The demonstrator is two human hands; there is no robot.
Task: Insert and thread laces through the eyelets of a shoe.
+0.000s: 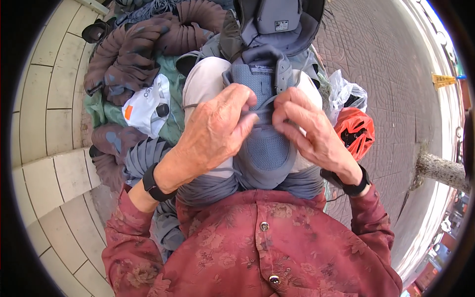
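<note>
A grey-blue shoe upper point(269, 151) lies over my lap between light-coloured knees, its toe toward me and its tongue and eyelets farther away. A thin grey shoelace point(268, 102) crosses its throat. My right hand point(309, 123) pinches this lace at the right-hand eyelets. On the left side of the throat, my left hand point(215, 131) is closed with bent fingers, the thumb near the index finger; what lies in them is hidden. More grey lace point(190, 105) shows beyond the back of my left hand.
Stacked brown shoe uppers point(131, 57) lie at the far left, near a white plastic bag point(151, 106). A dark grey backpack point(279, 24) stands ahead. A red bag point(355, 132) and a clear bag point(346, 91) sit right, with a tree trunk point(443, 171) beyond.
</note>
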